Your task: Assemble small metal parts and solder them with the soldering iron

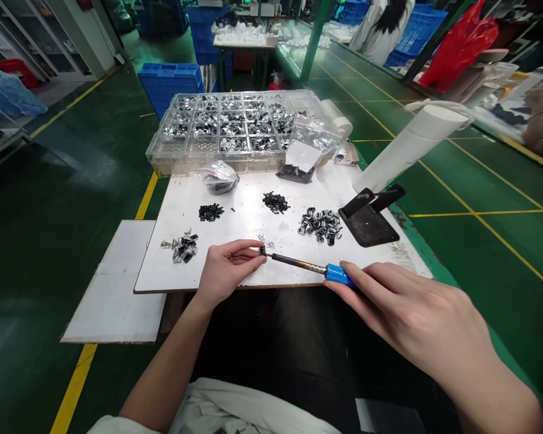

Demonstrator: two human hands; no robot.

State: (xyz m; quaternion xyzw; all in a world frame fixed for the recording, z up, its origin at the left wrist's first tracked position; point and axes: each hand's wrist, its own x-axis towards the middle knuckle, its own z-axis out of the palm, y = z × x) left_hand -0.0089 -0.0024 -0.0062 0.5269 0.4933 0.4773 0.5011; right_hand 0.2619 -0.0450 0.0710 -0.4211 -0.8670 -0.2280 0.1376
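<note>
Our left hand (228,266) pinches a small black part (262,250); our right hand (416,313), back uppermost, grips the soldering iron (310,266).

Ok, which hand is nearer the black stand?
Right. The right hand, holding the blue-handled tool, is on the near side of the black stand; the left hand, pinching a small black part, is farther off, to the stand's left.

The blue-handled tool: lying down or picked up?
Picked up: the right hand grips the blue-handled tool, its tip at the small black part in the left hand.
</note>
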